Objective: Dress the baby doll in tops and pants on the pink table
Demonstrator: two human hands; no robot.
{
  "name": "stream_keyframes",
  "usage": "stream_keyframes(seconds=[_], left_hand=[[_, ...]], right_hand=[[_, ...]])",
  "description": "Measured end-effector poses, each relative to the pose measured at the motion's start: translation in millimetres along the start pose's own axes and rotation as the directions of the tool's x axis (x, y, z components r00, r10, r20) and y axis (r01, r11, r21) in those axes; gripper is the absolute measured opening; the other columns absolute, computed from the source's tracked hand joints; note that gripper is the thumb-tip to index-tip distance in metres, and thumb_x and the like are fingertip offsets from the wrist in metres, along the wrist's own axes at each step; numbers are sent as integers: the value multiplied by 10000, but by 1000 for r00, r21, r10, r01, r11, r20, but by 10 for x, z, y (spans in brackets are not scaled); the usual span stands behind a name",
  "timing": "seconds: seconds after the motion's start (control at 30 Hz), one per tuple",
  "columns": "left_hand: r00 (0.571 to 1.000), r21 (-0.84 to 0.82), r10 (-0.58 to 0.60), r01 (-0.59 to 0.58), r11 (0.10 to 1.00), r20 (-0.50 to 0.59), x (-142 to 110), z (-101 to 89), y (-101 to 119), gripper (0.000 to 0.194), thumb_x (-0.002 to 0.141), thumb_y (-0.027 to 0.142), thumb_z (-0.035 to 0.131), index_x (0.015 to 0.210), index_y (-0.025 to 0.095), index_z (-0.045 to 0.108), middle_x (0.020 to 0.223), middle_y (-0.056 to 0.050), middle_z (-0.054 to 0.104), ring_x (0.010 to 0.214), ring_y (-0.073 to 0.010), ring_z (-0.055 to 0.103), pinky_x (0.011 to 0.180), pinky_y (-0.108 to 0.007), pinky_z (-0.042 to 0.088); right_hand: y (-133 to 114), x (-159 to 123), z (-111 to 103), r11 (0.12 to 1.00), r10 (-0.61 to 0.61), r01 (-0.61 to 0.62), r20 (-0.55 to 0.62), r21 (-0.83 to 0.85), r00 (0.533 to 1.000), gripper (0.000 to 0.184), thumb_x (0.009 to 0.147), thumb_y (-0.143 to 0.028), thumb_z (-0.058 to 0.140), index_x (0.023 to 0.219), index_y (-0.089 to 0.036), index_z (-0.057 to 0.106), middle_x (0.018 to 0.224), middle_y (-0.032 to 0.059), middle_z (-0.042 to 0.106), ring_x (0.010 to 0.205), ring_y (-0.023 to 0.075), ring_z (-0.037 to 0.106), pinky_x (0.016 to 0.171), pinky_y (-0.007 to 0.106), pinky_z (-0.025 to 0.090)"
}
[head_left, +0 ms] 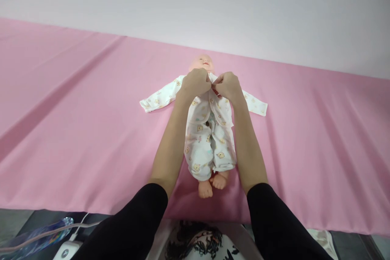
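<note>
A baby doll (204,63) lies on its back, head away from me and bare feet (205,189) toward me. It wears a white printed jacket (199,110) and matching trousers (199,146). The jacket sleeves stretch out to both sides, and its lower front edges hang apart. At the upper chest, just below the doll's chin, my left hand (196,82) is closed on the jacket's front edge. Close beside it, my right hand (228,85) pinches the other front edge, some fingers curled under. My fingers hide the exact spot they grip.
A pink sheet (91,130) with some creases covers the table, which meets a pale wall (195,4) behind. Below the front edge are a white power strip (67,250), a cable (51,233) and a clear plastic item (62,224) at the lower left.
</note>
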State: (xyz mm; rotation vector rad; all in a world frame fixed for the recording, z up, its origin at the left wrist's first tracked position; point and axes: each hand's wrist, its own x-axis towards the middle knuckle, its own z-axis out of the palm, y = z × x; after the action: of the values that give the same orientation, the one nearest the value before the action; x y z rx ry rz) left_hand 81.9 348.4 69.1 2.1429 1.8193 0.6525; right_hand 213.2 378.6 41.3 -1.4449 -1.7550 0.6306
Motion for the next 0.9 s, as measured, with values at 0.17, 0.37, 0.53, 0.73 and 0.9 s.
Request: stream_keyframes(seconds=[0.17, 0.37, 0.53, 0.73, 0.9], left_hand=[[1000, 3, 3, -3, 1000, 12, 6, 16, -26, 174, 726, 87, 468, 626, 179, 576, 732, -101, 616, 796, -253, 639, 690, -337, 474], [995, -155, 20, -5, 988, 98, -17, -63, 19, 187, 807, 109, 405, 728, 150, 569, 737, -87, 631, 746, -192, 634, 698, -297, 487], [955, -359, 43, 69, 931, 295, -16, -57, 14, 240, 849, 145, 408, 1062, 194, 508, 852, -38, 668, 613, -144, 646, 595, -252, 490], [921, -213, 26, 63, 975, 388, -101, -111, 91, 442, 762, 117, 520, 1189, 217, 468, 929, -34, 679, 628, -154, 660, 571, -244, 472], [905, -67, -25, 58, 996, 424, -208, -242, 159, 497, 695, 100, 583, 1172, 225, 516, 959, -27, 682, 682, -175, 669, 584, -245, 467]], right_hand=[[-46, -16, -33, 999, 23, -24, 66, 26, 998, 179, 602, -25, 577, 550, -189, 529, 468, 0, 486, 626, 229, 586, 709, 498, 526], [-259, -133, -264, 995, 75, -89, 280, 37, 957, 247, 777, -100, 542, 542, -169, 512, 475, -8, 475, 438, 95, 454, 496, 274, 512], [-331, -230, -466, 996, 77, -54, 409, -67, 909, 164, 794, -109, 564, 635, -129, 596, 563, 33, 585, 457, 99, 530, 448, 226, 484], [-337, -250, -509, 965, 204, -64, 574, -255, 793, 104, 767, -131, 651, 667, -123, 622, 631, 69, 657, 537, 148, 619, 511, 268, 548], [-348, -240, -462, 971, 195, -48, 667, -232, 720, 77, 707, -120, 724, 670, -127, 657, 642, 61, 670, 609, 180, 660, 566, 293, 591]])
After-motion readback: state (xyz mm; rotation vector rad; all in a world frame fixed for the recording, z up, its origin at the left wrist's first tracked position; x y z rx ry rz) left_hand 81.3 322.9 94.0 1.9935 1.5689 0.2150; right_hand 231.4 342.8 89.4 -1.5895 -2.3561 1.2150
